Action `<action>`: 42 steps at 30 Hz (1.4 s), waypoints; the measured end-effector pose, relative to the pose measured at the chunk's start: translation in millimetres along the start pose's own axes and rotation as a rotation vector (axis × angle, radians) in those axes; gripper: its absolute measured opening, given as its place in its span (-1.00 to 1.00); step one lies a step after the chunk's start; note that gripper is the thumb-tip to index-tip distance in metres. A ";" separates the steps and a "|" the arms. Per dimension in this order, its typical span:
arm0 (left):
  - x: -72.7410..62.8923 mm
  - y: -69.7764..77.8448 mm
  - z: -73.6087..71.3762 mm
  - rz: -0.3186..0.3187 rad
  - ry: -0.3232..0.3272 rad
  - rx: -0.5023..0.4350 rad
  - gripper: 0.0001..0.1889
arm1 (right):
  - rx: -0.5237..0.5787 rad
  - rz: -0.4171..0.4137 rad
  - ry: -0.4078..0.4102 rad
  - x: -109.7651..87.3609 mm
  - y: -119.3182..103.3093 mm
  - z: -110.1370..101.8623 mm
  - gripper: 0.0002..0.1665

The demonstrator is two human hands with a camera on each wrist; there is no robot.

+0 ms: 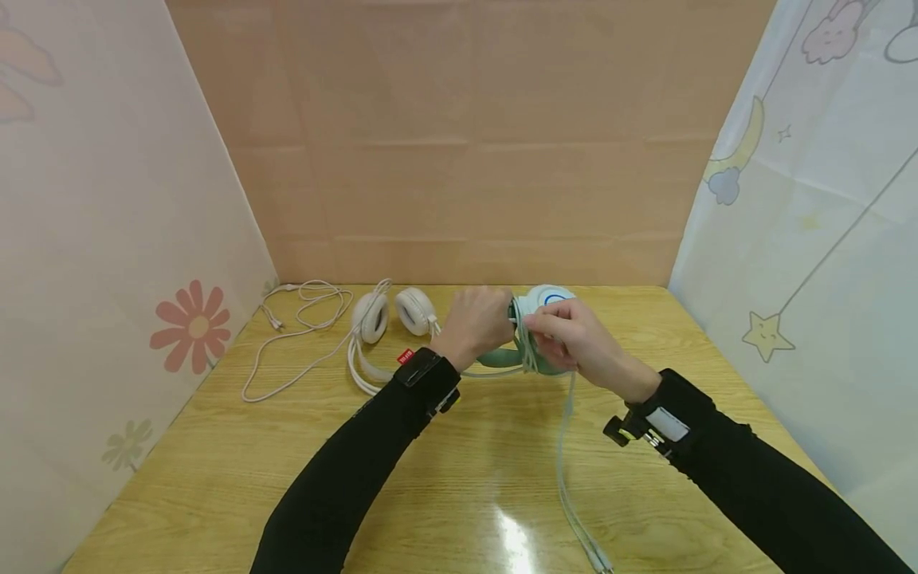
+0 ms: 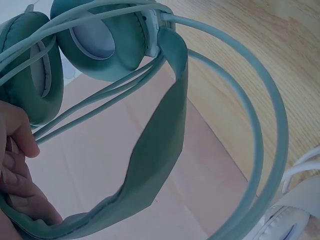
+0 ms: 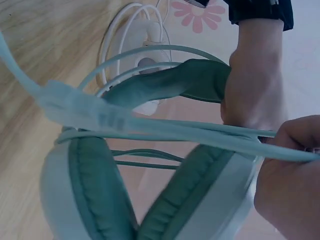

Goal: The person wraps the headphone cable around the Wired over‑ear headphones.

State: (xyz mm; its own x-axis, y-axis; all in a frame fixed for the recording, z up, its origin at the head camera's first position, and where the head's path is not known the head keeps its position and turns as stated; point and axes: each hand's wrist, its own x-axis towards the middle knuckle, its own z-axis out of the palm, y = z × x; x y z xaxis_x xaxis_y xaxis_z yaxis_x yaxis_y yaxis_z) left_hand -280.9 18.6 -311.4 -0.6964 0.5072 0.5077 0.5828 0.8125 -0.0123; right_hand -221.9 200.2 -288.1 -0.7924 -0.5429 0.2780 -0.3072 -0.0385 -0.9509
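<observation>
My left hand (image 1: 477, 320) grips the band of a pair of green and white headphones, held up over the table. In the left wrist view the green headband (image 2: 159, 137) curves from the fingers to the ear cups (image 2: 102, 42). With bent fingers my right hand (image 1: 579, 339) pinches the pale green cable (image 3: 195, 136), beside the cups. Several strands of that cable wrap around the headphones. A loose length of cable (image 1: 563, 470) hangs down toward the table's near side, ending in a metal plug. My right fingertips are partly hidden.
White headphones (image 1: 414, 311) lie on the wooden table (image 1: 445, 494) to the left, with their white cable (image 1: 287, 339) looped around them. A red tag (image 1: 406, 356) shows beside my left wrist. Patterned cloth walls flank the table, and a brown panel (image 1: 466, 143) stands behind.
</observation>
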 end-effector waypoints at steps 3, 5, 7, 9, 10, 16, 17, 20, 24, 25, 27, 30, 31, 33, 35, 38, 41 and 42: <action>-1.2 0.7 1.2 0.004 -0.007 -0.003 -0.69 | 0.008 0.003 -0.011 3.2 -4.4 -1.1 -0.48; -1.8 0.7 2.0 0.007 -0.007 -0.008 -0.66 | 0.007 0.009 -0.011 4.7 -8.0 -1.5 -0.48; -2.4 0.3 3.1 0.005 -0.011 -0.018 -0.64 | 0.002 0.005 -0.010 6.3 -10.9 -1.6 -0.48; -2.9 -0.3 4.1 0.005 -0.015 -0.023 -0.63 | 0.002 0.001 -0.002 8.0 -14.0 -1.1 -0.48; -3.1 -0.6 4.6 0.005 -0.017 -0.023 -0.62 | 0.004 -0.002 0.002 8.7 -15.0 -0.8 -0.48; -2.7 -0.8 5.4 0.005 -0.039 -0.026 -0.63 | -0.004 -0.044 0.006 13.1 -22.7 -2.2 -0.48; -2.5 -0.7 5.4 0.005 -0.039 -0.027 -0.64 | -0.007 -0.052 0.007 13.8 -24.4 -2.6 -0.48; -2.3 -0.7 4.9 0.004 -0.038 -0.033 -0.64 | -0.005 -0.067 0.005 15.3 -30.1 -3.4 -0.48; -2.6 -0.6 3.9 0.003 -0.046 -0.047 -0.65 | 0.006 -0.070 0.010 16.3 -36.7 -4.3 -0.49; -2.8 -0.5 3.9 0.003 -0.049 -0.050 -0.65 | 0.004 -0.069 0.013 16.5 -38.1 -4.5 -0.49; -3.1 -0.5 4.1 0.006 -0.057 -0.054 -0.66 | 0.000 -0.070 0.018 16.8 -40.8 -5.1 -0.49; -3.6 -0.5 5.0 0.009 -0.072 -0.061 -0.68 | -0.008 -0.076 0.020 17.3 -44.2 -6.4 -0.50; -3.8 -0.5 5.5 0.008 -0.080 -0.067 -0.69 | -0.009 -0.079 0.017 17.6 -45.4 -6.8 -0.49; -3.9 -0.4 6.0 0.007 -0.091 -0.070 -0.71 | -0.014 -0.082 0.014 18.1 -47.9 -7.9 -0.50; -4.1 -0.2 6.2 0.005 -0.102 -0.080 -0.72 | -0.022 -0.084 0.007 18.6 -51.0 -8.8 -0.49; -4.3 0.5 5.6 0.005 -0.104 -0.083 -0.71 | -0.041 -0.079 0.000 19.2 -56.4 -9.7 -0.48; -4.3 0.9 5.0 0.005 -0.100 -0.085 -0.68 | -0.053 -0.072 -0.007 19.4 -61.6 -10.3 -0.47; -4.3 1.0 4.8 0.005 -0.098 -0.085 -0.67 | -0.054 -0.070 -0.011 19.5 -62.9 -10.6 -0.48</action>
State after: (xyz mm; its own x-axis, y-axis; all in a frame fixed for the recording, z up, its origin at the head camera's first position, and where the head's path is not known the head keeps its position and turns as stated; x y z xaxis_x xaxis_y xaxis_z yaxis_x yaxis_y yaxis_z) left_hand -279.3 18.6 -317.8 -0.7288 0.5399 0.4211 0.6167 0.7848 0.0612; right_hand -223.6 200.9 -221.5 -0.7625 -0.5495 0.3415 -0.3898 -0.0310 -0.9204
